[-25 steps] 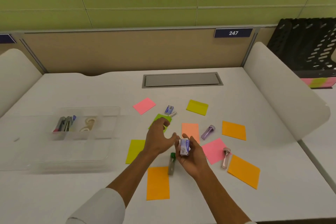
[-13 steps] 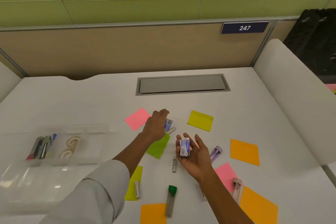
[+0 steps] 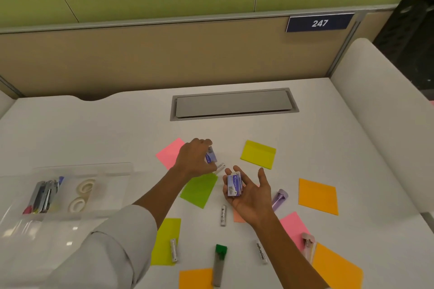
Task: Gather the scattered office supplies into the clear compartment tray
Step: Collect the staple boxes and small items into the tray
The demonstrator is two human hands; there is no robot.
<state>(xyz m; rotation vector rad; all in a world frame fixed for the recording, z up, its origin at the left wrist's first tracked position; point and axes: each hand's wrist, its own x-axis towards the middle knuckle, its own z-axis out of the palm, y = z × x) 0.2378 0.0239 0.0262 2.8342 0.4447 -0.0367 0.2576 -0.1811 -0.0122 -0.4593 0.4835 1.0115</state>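
My left hand [image 3: 196, 159] closes its fingers around a small purple-and-white eraser [image 3: 211, 157] on the white desk, beside a short white tube [image 3: 220, 168]. My right hand [image 3: 249, 195] lies palm up just to the right, with a second purple eraser [image 3: 234, 184] resting in it. The clear compartment tray [image 3: 70, 169] stands at the left and holds pens [image 3: 43, 196] and two tape rolls [image 3: 82, 193]. Loose white tubes [image 3: 223, 215] [image 3: 174, 250] [image 3: 261, 251], a green-capped lead case [image 3: 219, 265], a purple case [image 3: 279, 199] and a pink case [image 3: 308, 245] lie around.
Sticky notes in pink [image 3: 170, 152], yellow [image 3: 258, 153], green [image 3: 199, 189] and orange [image 3: 318, 196] are scattered over the desk. A grey cable hatch [image 3: 233, 104] sits at the back. White side dividers [image 3: 385, 110] and a tan partition bound the desk.
My left hand reached forward from beside the right hand to the far eraser and closed on it. The right hand kept its eraser in the palm. The view shifted closer.
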